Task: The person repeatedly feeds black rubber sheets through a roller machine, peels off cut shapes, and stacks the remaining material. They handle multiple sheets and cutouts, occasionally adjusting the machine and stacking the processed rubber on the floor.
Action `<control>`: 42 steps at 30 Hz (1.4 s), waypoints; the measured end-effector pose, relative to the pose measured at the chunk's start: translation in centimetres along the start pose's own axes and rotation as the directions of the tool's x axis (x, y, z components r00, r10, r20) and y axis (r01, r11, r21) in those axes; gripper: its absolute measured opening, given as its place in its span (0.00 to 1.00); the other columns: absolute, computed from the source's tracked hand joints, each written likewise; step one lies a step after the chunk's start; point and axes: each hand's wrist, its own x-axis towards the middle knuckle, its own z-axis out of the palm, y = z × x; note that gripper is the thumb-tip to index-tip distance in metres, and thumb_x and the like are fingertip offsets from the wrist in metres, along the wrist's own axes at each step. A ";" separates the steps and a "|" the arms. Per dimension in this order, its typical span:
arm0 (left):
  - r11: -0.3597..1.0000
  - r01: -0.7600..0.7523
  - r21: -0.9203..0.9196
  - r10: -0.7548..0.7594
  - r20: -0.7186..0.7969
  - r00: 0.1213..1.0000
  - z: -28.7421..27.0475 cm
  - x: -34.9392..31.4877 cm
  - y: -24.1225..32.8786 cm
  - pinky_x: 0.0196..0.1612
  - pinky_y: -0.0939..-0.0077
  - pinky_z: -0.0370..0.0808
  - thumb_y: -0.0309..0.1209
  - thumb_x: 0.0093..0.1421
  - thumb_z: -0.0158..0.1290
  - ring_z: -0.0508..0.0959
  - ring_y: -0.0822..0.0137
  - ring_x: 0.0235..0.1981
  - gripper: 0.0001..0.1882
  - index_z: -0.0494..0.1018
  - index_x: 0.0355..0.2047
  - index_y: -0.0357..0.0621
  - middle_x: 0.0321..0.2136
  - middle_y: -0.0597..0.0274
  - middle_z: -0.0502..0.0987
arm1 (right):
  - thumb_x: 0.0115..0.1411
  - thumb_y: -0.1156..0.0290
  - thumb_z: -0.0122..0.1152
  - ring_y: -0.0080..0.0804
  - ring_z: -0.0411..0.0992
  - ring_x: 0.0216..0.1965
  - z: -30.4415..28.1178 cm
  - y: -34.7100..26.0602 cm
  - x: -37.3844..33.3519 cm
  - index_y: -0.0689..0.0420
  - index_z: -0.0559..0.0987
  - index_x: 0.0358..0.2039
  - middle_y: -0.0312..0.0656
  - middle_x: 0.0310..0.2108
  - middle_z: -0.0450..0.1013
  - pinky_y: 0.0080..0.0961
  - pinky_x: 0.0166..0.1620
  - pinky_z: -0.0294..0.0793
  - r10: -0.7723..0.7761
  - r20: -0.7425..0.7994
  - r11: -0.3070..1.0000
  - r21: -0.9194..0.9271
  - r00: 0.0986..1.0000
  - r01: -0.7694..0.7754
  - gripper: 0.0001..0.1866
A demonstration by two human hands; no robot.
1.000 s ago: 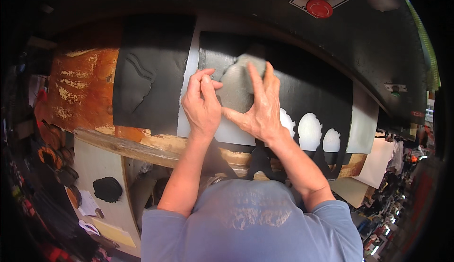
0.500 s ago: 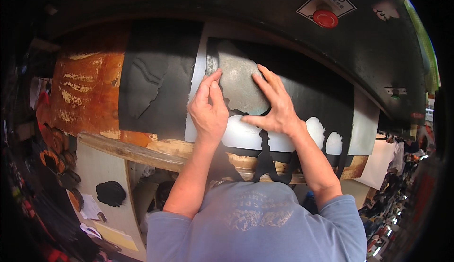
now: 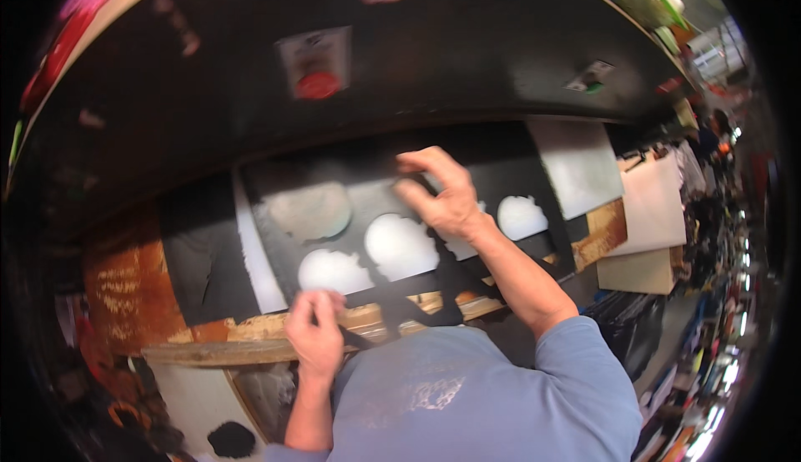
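A black sheet [image 3: 392, 288] with rounded, jagged-edged cut-outs lies over a pale board that shows white through the holes. On its left part rests a grey rounded plate [image 3: 310, 212]. My right hand [image 3: 446, 199] hovers over the middle of the sheet, fingers bent, thumb apart, nothing seen between them. My left hand [image 3: 315, 328] is at the bench's front edge, below the leftmost cut-out. Its fingers are curled in toward the thumb and partly blurred; anything they hold is hidden. Thin black strips of the sheet droop over the edge toward my shirt.
A dark machine beam [image 3: 450, 61] with a red button [image 3: 318, 85] spans the far side. A second black piece [image 3: 200, 249] lies at left on scuffed brown board [image 3: 129, 295]. The worn wooden edge [image 3: 217, 352] runs along the front. A pale panel [image 3: 576, 166] stands out at right.
The view has swung to the right and up. My right hand has left the grey plate and lifted to its right. My left hand has come back from the plate's left side to the front edge.
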 end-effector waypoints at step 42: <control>0.775 -0.362 0.518 0.444 -0.040 0.895 5.9 -4.6 -3.6 0.25 0.51 0.64 0.27 0.69 0.58 0.69 0.42 0.18 0.20 0.66 0.20 0.35 0.15 0.46 0.65 | 0.60 0.73 0.75 0.42 0.76 0.36 -12.7 -1.1 -18.3 0.63 0.83 0.40 0.47 0.36 0.77 0.35 0.41 0.76 0.114 -0.255 0.836 -0.497 0.960 -0.231 0.11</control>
